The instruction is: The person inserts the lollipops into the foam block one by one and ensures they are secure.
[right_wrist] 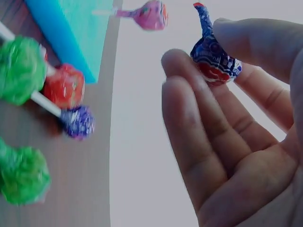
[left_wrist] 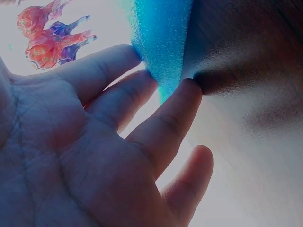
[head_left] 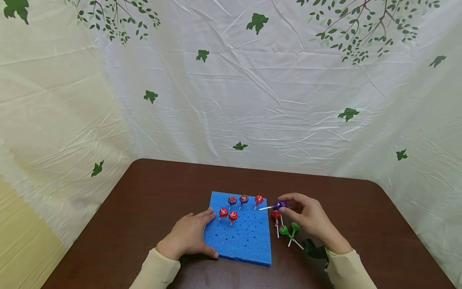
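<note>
A blue foam board (head_left: pixel 249 245) with small holes lies on the table, and several lollipops, among them a red one (head_left: pixel 233 216), stand in its upper part. The left hand (head_left: pixel 191 235) touches the board's left edge with spread fingers; in the left wrist view its fingertips (left_wrist: pixel 191 87) meet the blue edge. Beyond the board's upper right side, the right hand (head_left: pixel 312 218) pinches a purple lollipop (head_left: pixel 280 205) by its head, the white stick pointing left. In the right wrist view the thumb and fingers hold that purple wrapped head (right_wrist: pixel 213 59).
Right of the board, loose lollipops lie on the brown table (head_left: pixel 173 180): green ones (head_left: pixel 284 230), a red one (head_left: pixel 276 215) and, in the right wrist view, a purple one (right_wrist: pixel 78 123). A dark object (head_left: pixel 314 249) is by the right wrist. A white leaf-patterned cloth (head_left: pixel 216 120) hangs behind.
</note>
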